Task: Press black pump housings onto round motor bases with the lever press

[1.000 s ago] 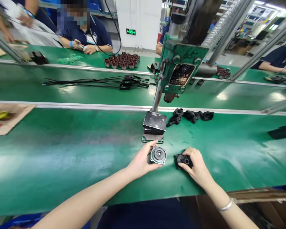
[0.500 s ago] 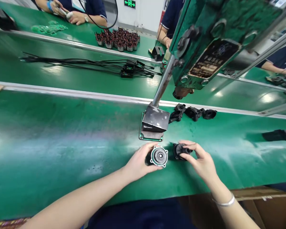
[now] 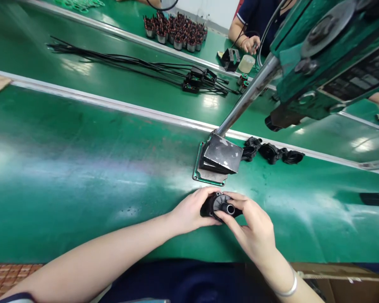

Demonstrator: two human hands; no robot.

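Observation:
My left hand [image 3: 191, 213] is wrapped around a dark round pump housing [image 3: 205, 208] just in front of the press base. On the housing's open end sits a black pump cover [image 3: 219, 203] with a short pipe that points up toward me. The thumb and fingers of my right hand [image 3: 254, 225] grip this cover at its rim and around the pipe. Between the hands the two parts touch; whether the cover is fully seated I cannot tell. The housing's inside is hidden under the cover.
A green hand press [image 3: 331, 67] leans over the right side, its post [image 3: 249, 97] rising from a metal block [image 3: 223, 152]. Several black pump covers [image 3: 271, 152] lie by the rail. Behind are black cables [image 3: 120, 59], copper-wound parts [image 3: 177, 31] and a co-worker's hand [image 3: 250, 44].
My right hand has moved left and brought the black pump cover onto the housing, covering its ringed open end. My left hand keeps its hold. The camera view has shifted.

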